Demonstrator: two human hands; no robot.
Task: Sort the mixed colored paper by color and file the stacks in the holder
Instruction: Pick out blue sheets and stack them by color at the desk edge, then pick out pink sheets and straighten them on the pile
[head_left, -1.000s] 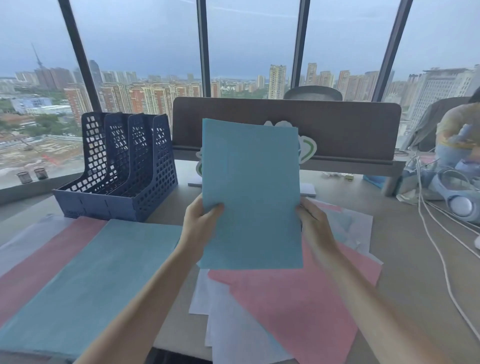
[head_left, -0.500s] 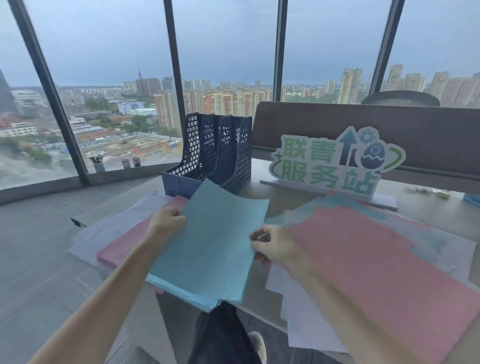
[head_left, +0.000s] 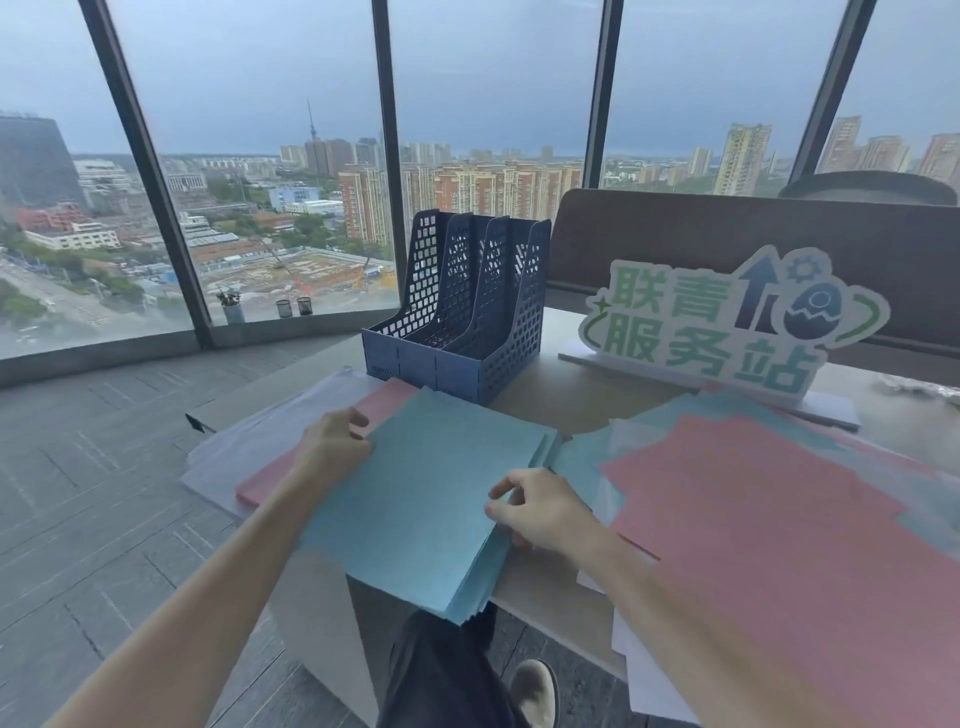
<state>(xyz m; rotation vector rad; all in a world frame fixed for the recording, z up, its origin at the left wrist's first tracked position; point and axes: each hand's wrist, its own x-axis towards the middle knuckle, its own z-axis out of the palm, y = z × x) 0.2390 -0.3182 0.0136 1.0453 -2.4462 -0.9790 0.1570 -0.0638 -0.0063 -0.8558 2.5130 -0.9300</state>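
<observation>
Close to the viewer, a blue paper stack (head_left: 431, 499) lies flat on the desk (head_left: 571, 389), its near corner hanging over the desk's edge. The left hand (head_left: 332, 447) rests on its far-left edge, fingers curled over it. The right hand (head_left: 540, 512) pinches the right edge with bent fingers. Its long axis runs from the near corner away toward the blue file holder (head_left: 467, 317) behind. A pink stack (head_left: 291, 467) lies partly beneath it.
</observation>
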